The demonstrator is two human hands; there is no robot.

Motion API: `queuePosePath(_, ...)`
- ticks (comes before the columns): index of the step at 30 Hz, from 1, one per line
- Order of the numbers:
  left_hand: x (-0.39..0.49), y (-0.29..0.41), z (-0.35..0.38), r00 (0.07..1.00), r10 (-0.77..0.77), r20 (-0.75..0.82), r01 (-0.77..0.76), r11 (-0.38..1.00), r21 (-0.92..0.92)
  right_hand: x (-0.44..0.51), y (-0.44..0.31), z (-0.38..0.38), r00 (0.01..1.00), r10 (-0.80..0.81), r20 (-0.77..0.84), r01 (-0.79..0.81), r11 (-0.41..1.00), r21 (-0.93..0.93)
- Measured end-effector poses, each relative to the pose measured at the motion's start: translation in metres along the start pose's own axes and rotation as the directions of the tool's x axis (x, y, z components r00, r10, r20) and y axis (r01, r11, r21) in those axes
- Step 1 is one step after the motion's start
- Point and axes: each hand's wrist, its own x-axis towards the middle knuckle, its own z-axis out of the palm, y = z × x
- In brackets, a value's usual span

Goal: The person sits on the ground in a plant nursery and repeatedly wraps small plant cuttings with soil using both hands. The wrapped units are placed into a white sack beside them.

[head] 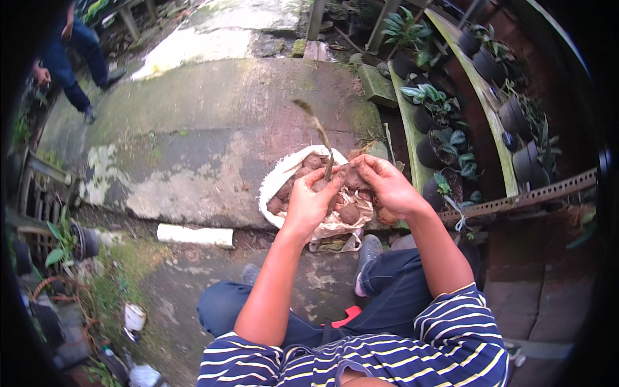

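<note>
My left hand [309, 200] grips a thin brown woody stem [322, 133] near its lower end, and the stem rises away from me, slightly bent. Between both hands is a lump of wet brown mud [355, 180]. The fingers of my right hand [384, 183] are closed on this lump. Whether the lump joins the stem's base is hidden by my left thumb. Below my hands sits a white woven sack [272, 186] with its rim rolled down. Several mud balls [350, 213] lie in it, some behind my left hand. Brown fibre [387, 216] shows beside the sack.
A white pipe piece [195, 235] lies on the concrete slab [193, 164] to the left. Potted plants [440, 145] stand between mossy planks [411, 130] and a perforated metal bar [527, 196] at right. Another person [72, 58] stands at far left. A clear plastic bag [333, 245] lies before the sack.
</note>
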Motion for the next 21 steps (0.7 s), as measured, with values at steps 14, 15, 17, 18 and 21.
queuePosePath(14,0.002,-0.018,0.010,0.993,0.105,-0.057,-0.100,0.991,0.087,-0.025,0.012,-0.002,0.898,-0.406,0.168,0.371,0.498,-0.784)
queuePosePath(15,0.001,-0.016,0.008,0.996,0.077,-0.045,-0.074,0.995,0.066,-0.023,0.012,-0.002,0.892,-0.416,0.178,0.383,0.486,-0.786)
queuePosePath(17,-0.004,-0.017,0.005,0.998,0.049,-0.035,-0.048,0.999,0.027,-0.023,0.014,-0.001,0.887,-0.424,0.182,0.408,0.538,-0.738)
queuePosePath(18,-0.005,-0.016,0.005,0.999,0.033,-0.039,-0.033,0.999,-0.007,-0.022,0.011,-0.001,0.886,-0.428,0.181,0.426,0.592,-0.684)
queuePosePath(21,-0.008,-0.014,0.005,0.999,0.028,-0.018,-0.029,0.996,-0.079,-0.023,0.004,0.000,0.900,-0.405,0.159,0.427,0.752,-0.502)
